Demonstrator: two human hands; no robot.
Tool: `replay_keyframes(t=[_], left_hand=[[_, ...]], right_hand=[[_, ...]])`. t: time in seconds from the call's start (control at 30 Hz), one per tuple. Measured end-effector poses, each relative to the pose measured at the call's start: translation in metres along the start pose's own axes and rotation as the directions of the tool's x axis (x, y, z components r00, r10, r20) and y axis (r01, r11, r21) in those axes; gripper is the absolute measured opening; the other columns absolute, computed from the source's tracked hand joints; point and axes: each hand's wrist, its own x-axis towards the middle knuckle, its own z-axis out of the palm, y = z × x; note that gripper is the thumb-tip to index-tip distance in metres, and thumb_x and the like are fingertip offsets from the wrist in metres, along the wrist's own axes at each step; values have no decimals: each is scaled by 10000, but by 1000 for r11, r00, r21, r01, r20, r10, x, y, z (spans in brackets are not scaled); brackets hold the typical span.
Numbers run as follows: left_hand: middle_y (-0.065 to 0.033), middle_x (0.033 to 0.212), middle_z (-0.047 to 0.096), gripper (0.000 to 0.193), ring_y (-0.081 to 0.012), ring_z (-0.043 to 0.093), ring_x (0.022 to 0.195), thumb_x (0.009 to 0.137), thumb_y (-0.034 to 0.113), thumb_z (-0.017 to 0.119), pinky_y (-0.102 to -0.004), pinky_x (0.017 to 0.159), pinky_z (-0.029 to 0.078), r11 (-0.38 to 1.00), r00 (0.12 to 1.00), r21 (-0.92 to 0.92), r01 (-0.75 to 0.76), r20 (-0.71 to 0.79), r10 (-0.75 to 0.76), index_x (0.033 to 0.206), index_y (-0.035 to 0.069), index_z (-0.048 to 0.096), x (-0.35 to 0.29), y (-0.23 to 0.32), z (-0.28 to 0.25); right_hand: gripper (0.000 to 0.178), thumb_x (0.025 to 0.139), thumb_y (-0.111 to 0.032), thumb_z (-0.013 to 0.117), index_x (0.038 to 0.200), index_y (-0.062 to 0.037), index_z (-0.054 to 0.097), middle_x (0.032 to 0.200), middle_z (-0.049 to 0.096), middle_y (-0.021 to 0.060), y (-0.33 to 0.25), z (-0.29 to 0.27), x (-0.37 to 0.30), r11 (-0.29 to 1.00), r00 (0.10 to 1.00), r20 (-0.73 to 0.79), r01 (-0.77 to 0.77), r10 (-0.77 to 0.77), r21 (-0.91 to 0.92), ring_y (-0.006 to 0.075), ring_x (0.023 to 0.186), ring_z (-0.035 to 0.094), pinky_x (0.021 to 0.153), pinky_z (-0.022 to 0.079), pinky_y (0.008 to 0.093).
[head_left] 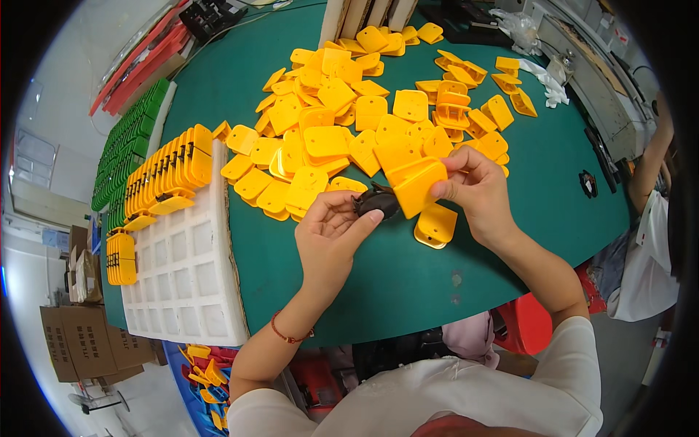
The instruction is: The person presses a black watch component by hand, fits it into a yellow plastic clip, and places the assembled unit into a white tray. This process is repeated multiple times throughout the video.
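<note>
Between the thumb and fingers of my left hand [331, 229] is a dark oval plastic part [380, 205]. My right hand [477, 191] pinches a yellow plastic clip-like piece [419, 188] by its right edge. The two parts meet or nearly meet above the table; whether they are joined I cannot tell. Just under the right hand's piece lies a loose yellow piece [437, 224]. Beyond both hands spreads a big heap of similar yellow pieces [320, 142], each with two rounded plates.
A white foam tray [186, 273] with square pockets stands at left, holding rows of yellow pieces with black parts [167, 171]. Green ones [131, 138] stand behind. A small black part [588, 184] lies on the green table [539, 218]. Another person [648, 255] is at far right.
</note>
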Motion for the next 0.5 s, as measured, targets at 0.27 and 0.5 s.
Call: replay_keyframes(t=[0.27,0.5], left_hand=[[-75,872,584,300,-100,563,796,680,-31,687,-205,741,454,984,998,168,-51,52,43,935,-43,528,-1,-5,-5],[-104,980,553,301,-132,538,893,713,-92,595,-236,807,434,975,997,-207,-79,-36,74,993,-32,501,5,-2,-7]], right_hand=[[271,705,0,679,891,-7,482,871,588,72,1,12,-5,998,993,111,-36,41,-54,70,734,578,676,468,171],[653,574,-401,750,998,-17,433,939,482,131,-6,17,-10,517,884,444,451,-146,-727,259,855,487,742,398,346]])
